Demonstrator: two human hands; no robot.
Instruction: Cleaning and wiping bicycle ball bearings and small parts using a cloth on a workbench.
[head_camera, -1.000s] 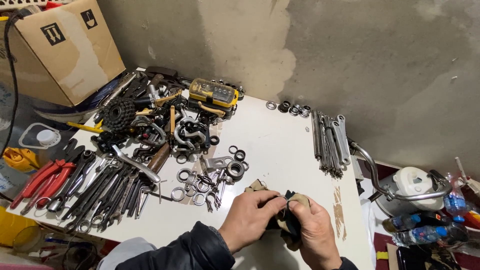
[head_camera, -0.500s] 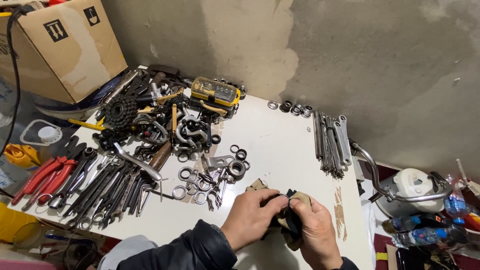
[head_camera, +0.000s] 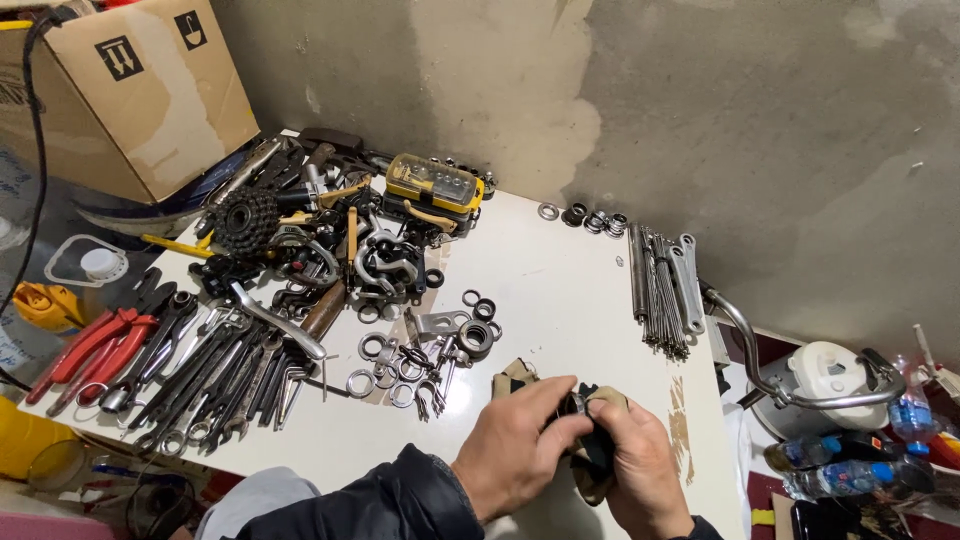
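Hands meet at the lower centre of the frame: my left hand (head_camera: 520, 450) and right hand (head_camera: 640, 470) are both closed around a small dark part (head_camera: 583, 410), wrapped in a tan and black rag (head_camera: 592, 462). I judge the cloth is there to keep grease off my fingers and give some grip; what the part is, I cannot tell, since fingers cover most of it. The bundle hovers just above the near edge of the white table (head_camera: 560, 290).

Just beyond my knuckles, loose rings and washers (head_camera: 430, 350) lie spread out, probably so that each stays easy to pick. Left of them, spanners (head_camera: 220, 370) lie fanned side by side, with red-handled pliers (head_camera: 85, 350) at the far left. A black sprocket cluster (head_camera: 243, 220) and a yellow bit case (head_camera: 433, 182) sit toward the wall. At upper right, long wrenches (head_camera: 662, 285) lie parallel. A cardboard box (head_camera: 120, 90) fills the upper left corner.
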